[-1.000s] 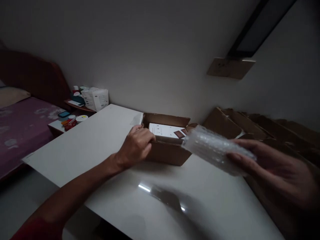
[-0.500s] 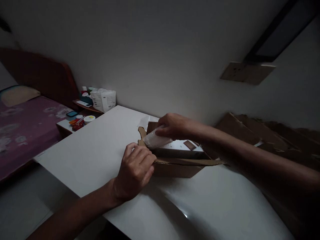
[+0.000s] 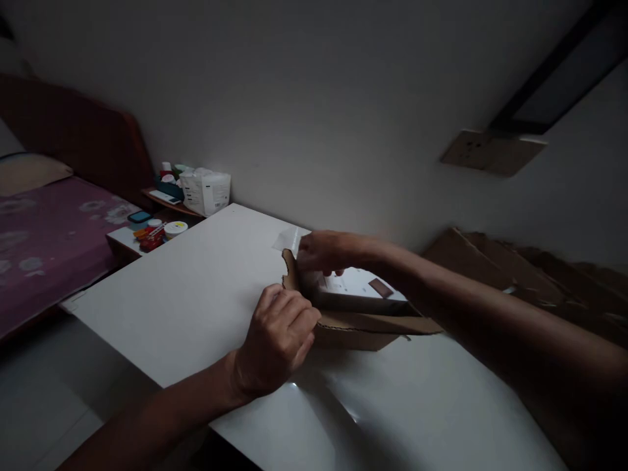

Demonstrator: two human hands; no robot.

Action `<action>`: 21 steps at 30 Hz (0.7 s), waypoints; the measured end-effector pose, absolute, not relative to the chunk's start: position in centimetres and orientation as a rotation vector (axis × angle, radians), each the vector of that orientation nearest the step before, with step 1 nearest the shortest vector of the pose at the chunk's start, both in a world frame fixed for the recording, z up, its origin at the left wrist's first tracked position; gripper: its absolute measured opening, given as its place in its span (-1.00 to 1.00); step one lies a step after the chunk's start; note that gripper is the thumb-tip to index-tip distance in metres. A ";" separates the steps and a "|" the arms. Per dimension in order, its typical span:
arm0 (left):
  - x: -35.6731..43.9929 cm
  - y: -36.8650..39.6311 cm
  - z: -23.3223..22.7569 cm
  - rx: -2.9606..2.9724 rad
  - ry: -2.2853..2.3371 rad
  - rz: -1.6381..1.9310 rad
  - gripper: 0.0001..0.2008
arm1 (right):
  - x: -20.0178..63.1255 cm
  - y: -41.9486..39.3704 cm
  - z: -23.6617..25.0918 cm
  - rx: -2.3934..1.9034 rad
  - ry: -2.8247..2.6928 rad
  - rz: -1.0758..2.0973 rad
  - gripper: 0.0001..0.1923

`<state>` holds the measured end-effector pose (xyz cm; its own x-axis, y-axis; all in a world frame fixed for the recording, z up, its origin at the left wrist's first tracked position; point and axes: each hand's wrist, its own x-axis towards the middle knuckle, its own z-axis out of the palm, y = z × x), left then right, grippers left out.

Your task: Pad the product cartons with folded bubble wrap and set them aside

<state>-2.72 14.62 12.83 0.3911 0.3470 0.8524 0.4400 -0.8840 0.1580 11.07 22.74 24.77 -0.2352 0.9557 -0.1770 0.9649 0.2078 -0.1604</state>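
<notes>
Gripping the near left corner of an open cardboard box (image 3: 356,339): left hand (image 3: 279,331), fingers pressed together and curled over the edge, thumb below them. Reaching into the left end of the same box: right hand (image 3: 326,250), back upward, fingers bent down; their tips are hidden, and whether they pinch anything cannot be told.

Cardboard box: one, standing on a white table (image 3: 181,301) near the wall, a torn-edged flap (image 3: 289,267) upright at its left end. Contents: one white printed box (image 3: 350,281), lying inside, marked with a brown rectangle, partly covered by the right hand. Clear plastic (image 3: 288,238): one piece, just behind the flap.

Beyond the table, to the left: white packs (image 3: 209,193); a phone (image 3: 165,197); a white-lidded tub (image 3: 175,229); a red packet (image 3: 153,239); a bed (image 3: 63,235) with a purple flowered cover. To the right: brown cardboard (image 3: 483,268), piled; a wall socket plate (image 3: 493,152); a dark-framed panel (image 3: 564,75) above it
</notes>
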 end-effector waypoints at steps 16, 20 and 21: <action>-2.9 13.8 11.1 -2.325 -0.826 -1.764 -0.53 | 17.5 14.3 24.7 2.225 2.843 -0.080 -0.65; -4.2 14.5 8.0 -2.569 -1.204 -1.818 -0.45 | 24.4 5.9 21.0 3.237 2.685 0.138 -0.76; -4.4 14.7 7.1 -2.686 -1.318 -1.792 -0.45 | 26.0 4.4 19.1 3.493 2.511 0.169 -0.76</action>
